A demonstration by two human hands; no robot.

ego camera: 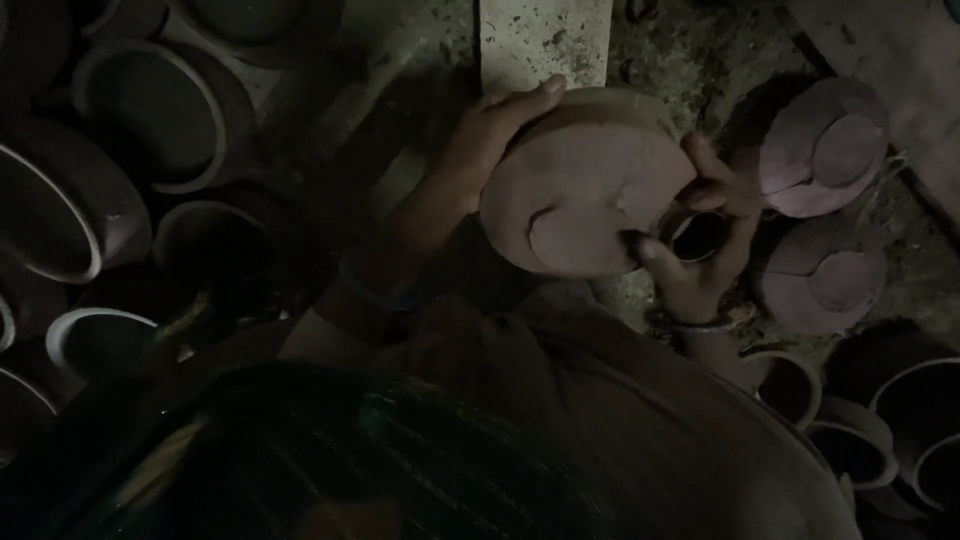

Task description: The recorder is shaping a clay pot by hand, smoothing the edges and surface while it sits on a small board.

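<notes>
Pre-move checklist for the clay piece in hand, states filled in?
1. Left hand on the clay pot, thumb over its top edge: ok.
2. Right hand touching the pot's right side, fingers at its lower edge: ok.
3. Pot held off the floor with its flat base facing the camera: ok.
4. Grip firmness on the pot: cannot tell, too dark.
5. Small cup sits by the right palm; held or just behind it: cannot tell.
6. Two upturned pots lie apart on the right, open bowls on the left: ok.
</notes>
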